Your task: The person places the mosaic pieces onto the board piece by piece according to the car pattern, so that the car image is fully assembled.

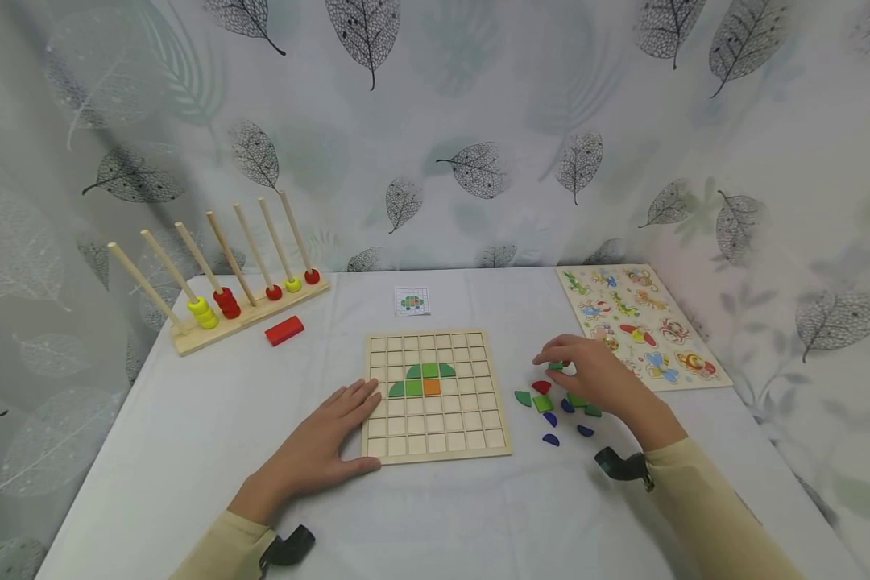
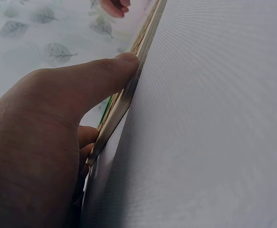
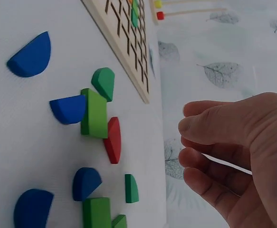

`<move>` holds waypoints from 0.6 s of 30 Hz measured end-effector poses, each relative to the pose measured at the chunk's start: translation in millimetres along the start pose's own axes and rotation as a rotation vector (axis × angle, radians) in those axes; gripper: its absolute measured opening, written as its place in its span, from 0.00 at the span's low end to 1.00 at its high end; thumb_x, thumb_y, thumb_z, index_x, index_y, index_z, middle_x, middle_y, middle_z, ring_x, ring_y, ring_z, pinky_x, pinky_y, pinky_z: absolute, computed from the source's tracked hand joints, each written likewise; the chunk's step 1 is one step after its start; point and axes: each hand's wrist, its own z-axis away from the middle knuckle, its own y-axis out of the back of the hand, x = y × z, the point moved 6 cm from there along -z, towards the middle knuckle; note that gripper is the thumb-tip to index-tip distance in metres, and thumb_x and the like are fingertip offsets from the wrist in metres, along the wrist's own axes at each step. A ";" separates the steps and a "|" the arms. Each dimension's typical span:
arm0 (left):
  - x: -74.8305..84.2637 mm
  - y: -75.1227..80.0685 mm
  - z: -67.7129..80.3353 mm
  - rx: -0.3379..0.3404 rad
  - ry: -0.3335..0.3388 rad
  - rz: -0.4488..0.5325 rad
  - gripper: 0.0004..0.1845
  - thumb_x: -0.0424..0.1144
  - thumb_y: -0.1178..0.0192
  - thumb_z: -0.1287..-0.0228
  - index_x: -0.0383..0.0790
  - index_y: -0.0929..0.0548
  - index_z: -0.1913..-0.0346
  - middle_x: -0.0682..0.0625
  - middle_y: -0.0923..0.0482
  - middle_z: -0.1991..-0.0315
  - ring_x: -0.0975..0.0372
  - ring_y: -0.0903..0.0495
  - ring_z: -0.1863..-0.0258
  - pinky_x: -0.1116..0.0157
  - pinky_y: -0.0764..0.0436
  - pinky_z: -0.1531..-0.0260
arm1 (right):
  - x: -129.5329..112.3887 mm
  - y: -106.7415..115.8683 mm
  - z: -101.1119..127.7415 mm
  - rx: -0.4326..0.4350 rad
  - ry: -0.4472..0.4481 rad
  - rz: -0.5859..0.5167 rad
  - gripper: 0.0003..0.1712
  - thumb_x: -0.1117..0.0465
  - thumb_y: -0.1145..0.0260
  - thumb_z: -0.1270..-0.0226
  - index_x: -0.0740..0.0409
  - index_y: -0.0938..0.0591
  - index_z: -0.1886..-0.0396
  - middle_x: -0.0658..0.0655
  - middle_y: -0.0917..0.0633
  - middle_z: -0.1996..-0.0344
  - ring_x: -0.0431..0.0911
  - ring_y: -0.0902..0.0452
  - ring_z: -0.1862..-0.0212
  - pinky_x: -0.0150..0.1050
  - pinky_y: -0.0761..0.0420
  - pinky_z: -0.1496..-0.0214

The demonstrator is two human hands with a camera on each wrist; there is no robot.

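My left hand [image 1: 329, 439] lies along the left side of a wooden grid board [image 1: 435, 443], thumb at its near left corner. In the left wrist view, the thumb [image 2: 105, 76] touches the board's edge. Set in the grid are dark green quarter-rounds [image 1: 447, 370], light green squares [image 1: 430, 370] and an orange square [image 1: 432, 387]. My right hand [image 1: 598, 374] hovers over loose pieces right of the board, fingers loosely bent. Nothing shows between its thumb and fingers in the right wrist view. Beneath and around it lie a red piece [image 3: 113, 141], green squares [image 3: 94, 114], green quarter-rounds [image 3: 104, 83] and blue half-rounds [image 3: 31, 56].
A small picture card [image 1: 412, 301] lies beyond the board. At the back left stands a wooden peg rack [image 1: 250, 310] with red and yellow beads, a red block [image 1: 284, 330] in front. An animal puzzle board [image 1: 641, 322] lies at the back right, near the patterned curtain [image 1: 478, 121].
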 end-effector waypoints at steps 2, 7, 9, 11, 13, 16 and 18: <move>0.0 -0.1 -0.1 0.006 -0.003 0.001 0.53 0.71 0.34 0.33 0.42 0.34 0.15 0.52 0.44 0.13 0.55 0.48 0.14 0.56 0.48 0.16 | 2.6 -2.9 2.4 -0.011 -0.015 -0.004 0.14 0.70 0.23 0.31 0.54 0.06 0.49 0.53 0.11 0.51 0.51 0.13 0.53 0.52 0.09 0.52; -1.0 -0.8 -0.3 0.002 0.003 0.010 0.54 0.72 0.33 0.33 0.43 0.35 0.15 0.52 0.45 0.13 0.56 0.49 0.14 0.62 0.54 0.16 | 10.9 -14.2 6.4 -0.070 -0.060 -0.009 0.14 0.68 0.24 0.30 0.51 0.06 0.48 0.53 0.11 0.49 0.49 0.15 0.53 0.48 0.10 0.52; -2.1 -1.2 -0.4 -0.007 0.015 0.011 0.54 0.72 0.34 0.33 0.43 0.35 0.14 0.54 0.46 0.13 0.57 0.50 0.14 0.61 0.53 0.16 | 13.4 -19.4 6.7 -0.102 -0.066 -0.023 0.15 0.69 0.25 0.29 0.50 0.06 0.48 0.53 0.11 0.48 0.49 0.15 0.51 0.49 0.10 0.50; -2.4 -1.3 -0.6 -0.015 0.022 0.009 0.54 0.73 0.34 0.33 0.44 0.36 0.14 0.54 0.46 0.13 0.58 0.51 0.13 0.58 0.51 0.16 | 15.7 -24.9 7.1 -0.134 -0.081 -0.035 0.16 0.70 0.27 0.29 0.48 0.06 0.48 0.51 0.11 0.47 0.50 0.16 0.48 0.51 0.11 0.45; -2.2 -1.1 -0.6 -0.013 0.015 0.008 0.54 0.72 0.34 0.33 0.43 0.35 0.14 0.53 0.46 0.13 0.57 0.50 0.14 0.54 0.48 0.16 | 16.8 -28.9 7.8 -0.159 -0.082 -0.051 0.17 0.72 0.28 0.29 0.48 0.06 0.49 0.50 0.12 0.47 0.51 0.16 0.45 0.53 0.12 0.42; -1.3 -0.5 -0.6 -0.007 -0.002 0.005 0.53 0.71 0.34 0.32 0.41 0.35 0.15 0.51 0.45 0.13 0.55 0.49 0.14 0.51 0.46 0.16 | 17.7 -32.4 8.8 -0.169 -0.076 -0.055 0.19 0.74 0.29 0.30 0.48 0.05 0.50 0.48 0.13 0.49 0.51 0.17 0.45 0.54 0.13 0.39; -0.9 -0.2 -0.5 -0.006 -0.006 0.006 0.53 0.71 0.33 0.32 0.41 0.34 0.15 0.50 0.45 0.13 0.54 0.49 0.14 0.50 0.46 0.17 | 17.5 -32.7 9.0 -0.164 -0.060 -0.054 0.19 0.75 0.29 0.31 0.49 0.05 0.50 0.47 0.13 0.51 0.50 0.16 0.46 0.54 0.13 0.40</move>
